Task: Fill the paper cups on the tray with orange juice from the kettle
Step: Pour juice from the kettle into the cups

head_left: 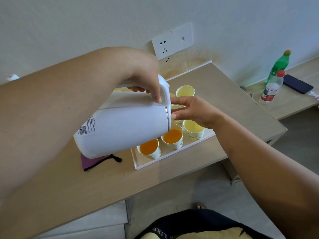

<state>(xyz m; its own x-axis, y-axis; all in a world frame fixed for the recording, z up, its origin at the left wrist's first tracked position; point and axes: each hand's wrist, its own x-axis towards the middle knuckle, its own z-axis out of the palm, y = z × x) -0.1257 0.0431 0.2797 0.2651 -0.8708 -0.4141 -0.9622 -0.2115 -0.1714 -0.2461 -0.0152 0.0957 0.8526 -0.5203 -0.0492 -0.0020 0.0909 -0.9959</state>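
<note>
A white kettle (124, 128) is tipped on its side over a white tray (172, 157), its mouth pointing right. My left hand (145, 80) grips the kettle's handle from above. My right hand (189, 111) rests its fingertips against the kettle's lid end, over a middle cup whose contents are hidden. Two paper cups at the tray's front, a left cup (149, 149) and a cup (173, 136) under the kettle's rim, hold orange juice. An empty cup (193, 130) stands at the front right and another empty cup (185, 91) at the back. Other cups are partly hidden by the kettle.
The tray sits on a beige table (172, 178) against a wall with a socket (172, 42). A purple pouch (95, 161) lies beside the tray under the kettle. On a lower ledge to the right stand a green bottle (278, 66), a clear bottle (271, 90) and a phone (297, 83).
</note>
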